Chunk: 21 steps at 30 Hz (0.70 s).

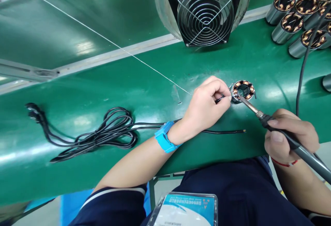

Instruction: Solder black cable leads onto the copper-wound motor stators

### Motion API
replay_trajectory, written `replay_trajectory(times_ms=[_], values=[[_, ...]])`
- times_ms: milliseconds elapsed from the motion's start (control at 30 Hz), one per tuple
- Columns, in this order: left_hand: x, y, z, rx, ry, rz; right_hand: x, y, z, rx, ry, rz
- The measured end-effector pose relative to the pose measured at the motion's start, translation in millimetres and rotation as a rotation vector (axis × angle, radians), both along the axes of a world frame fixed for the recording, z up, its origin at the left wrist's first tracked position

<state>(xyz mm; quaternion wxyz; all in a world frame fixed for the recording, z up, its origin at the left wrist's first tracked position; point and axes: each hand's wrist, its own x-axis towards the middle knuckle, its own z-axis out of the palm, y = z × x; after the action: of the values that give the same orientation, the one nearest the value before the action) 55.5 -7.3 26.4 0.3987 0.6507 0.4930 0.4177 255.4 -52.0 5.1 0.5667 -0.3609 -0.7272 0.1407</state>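
My right hand (pixel 292 136) is wrapped round a soldering iron (pixel 249 107), whose tip reaches the near rim of a motor stator (pixel 243 89) with copper windings. The stator stands upright on the bench. Thumb and fingers of my left hand (pixel 207 105) are pinched at its left side, holding solder wire (pixel 152 68) that comes in taut from the upper left. A short dark lead also shows between these fingers; how it meets the stator is too small to tell. Beneath my left wrist passes a black power cord (pixel 147 126), with one stripped end (pixel 232 131) below the stator.
A fan with a round wire guard (pixel 205 22) stands behind the stator. Several more stators (pixel 287 27) are grouped at the back right. The iron's dark cable (pixel 301 84) crosses the right side. Coiled cord (pixel 95 139) lies left on the green bench (pixel 77 105).
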Motion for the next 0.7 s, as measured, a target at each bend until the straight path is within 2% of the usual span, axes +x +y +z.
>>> replay_trajectory(times_ms=[67, 167, 300, 567, 700], values=[[0.0, 0.0, -0.5, 0.002, -0.003, 0.001, -3.5, 2.8, 4.3, 0.075, 0.016, 0.056], [0.4, -0.1, -0.6, 0.006, -0.010, 0.003, -4.6, 3.4, 7.0, 0.035, 0.010, 0.124], [1.3, -0.2, 0.0, 0.000, -0.008, 0.011, -3.5, 2.7, 6.7, 0.027, 0.001, 0.145], [1.6, 0.1, 1.2, 0.004, 0.002, 0.014, -3.2, 2.4, 6.2, 0.022, -0.001, 0.146], [1.7, 0.1, 1.9, 0.023, 0.005, 0.010, -2.6, 2.8, 7.6, 0.007, -0.046, 0.032]])
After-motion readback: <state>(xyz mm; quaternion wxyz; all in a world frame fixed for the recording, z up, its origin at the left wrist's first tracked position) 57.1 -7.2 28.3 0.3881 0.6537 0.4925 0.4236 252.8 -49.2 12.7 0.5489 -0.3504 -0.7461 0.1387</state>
